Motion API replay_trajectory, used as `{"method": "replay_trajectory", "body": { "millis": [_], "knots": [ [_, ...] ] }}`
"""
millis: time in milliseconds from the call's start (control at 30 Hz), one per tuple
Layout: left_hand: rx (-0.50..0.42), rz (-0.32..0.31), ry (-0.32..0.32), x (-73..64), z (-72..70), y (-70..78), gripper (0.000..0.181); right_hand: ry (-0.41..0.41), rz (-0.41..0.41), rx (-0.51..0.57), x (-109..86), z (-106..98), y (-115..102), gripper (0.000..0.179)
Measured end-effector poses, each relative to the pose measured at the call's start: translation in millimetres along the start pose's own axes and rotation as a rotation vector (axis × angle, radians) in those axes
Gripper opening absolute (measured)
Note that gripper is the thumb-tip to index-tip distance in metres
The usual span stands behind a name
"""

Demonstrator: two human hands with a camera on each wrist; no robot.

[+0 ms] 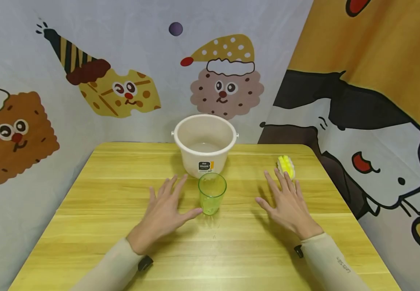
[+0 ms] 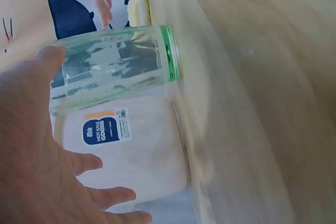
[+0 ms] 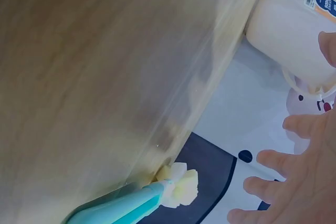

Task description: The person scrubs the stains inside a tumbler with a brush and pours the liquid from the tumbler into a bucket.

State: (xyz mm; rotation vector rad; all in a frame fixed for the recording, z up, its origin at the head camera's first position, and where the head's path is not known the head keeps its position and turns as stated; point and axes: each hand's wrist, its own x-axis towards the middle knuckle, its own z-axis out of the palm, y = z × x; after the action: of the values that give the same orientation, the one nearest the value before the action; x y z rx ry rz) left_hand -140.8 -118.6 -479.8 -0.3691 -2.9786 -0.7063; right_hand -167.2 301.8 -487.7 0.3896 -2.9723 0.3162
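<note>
Upright green transparent cup (image 1: pixel 211 195) on a wooden tabletop (image 1: pixel 213 258), in front of a white bucket (image 1: pixel 205 157). Left hand (image 1: pixel 164 216), fingers spread, beside the cup; right hand (image 1: pixel 288 207), likewise spread, near a yellow-and-white object (image 1: pixel 285 165). Background: cloth (image 1: pixel 133 24) printed with cartoon figures.

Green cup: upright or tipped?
Upright: in the head view, the cup stands base-down on the table, its round mouth facing up.

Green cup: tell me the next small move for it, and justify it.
I'd probably curl the left grip around the green cup. The cup stands upright in front of the white bucket, and that grip's thumb ends at its side with the fingers spread, though contact is unclear. The right grip is farther from it.
</note>
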Motion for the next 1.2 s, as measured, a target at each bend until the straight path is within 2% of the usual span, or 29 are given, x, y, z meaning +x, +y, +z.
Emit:
{"method": "replay_trajectory", "body": {
  "millis": [667, 1200],
  "knots": [
    [-0.063, 0.035, 0.003, 7.4, 6.7, 13.8, 0.120, 0.002, -0.004, -0.002, 1.1, -5.8, 0.6, 0.093],
    [-0.171, 0.087, 0.064, 11.0, 14.2, 23.1, 0.114, 0.011, 0.007, -0.021, -3.0, -5.8, 7.5, 0.091]
  ]
}}
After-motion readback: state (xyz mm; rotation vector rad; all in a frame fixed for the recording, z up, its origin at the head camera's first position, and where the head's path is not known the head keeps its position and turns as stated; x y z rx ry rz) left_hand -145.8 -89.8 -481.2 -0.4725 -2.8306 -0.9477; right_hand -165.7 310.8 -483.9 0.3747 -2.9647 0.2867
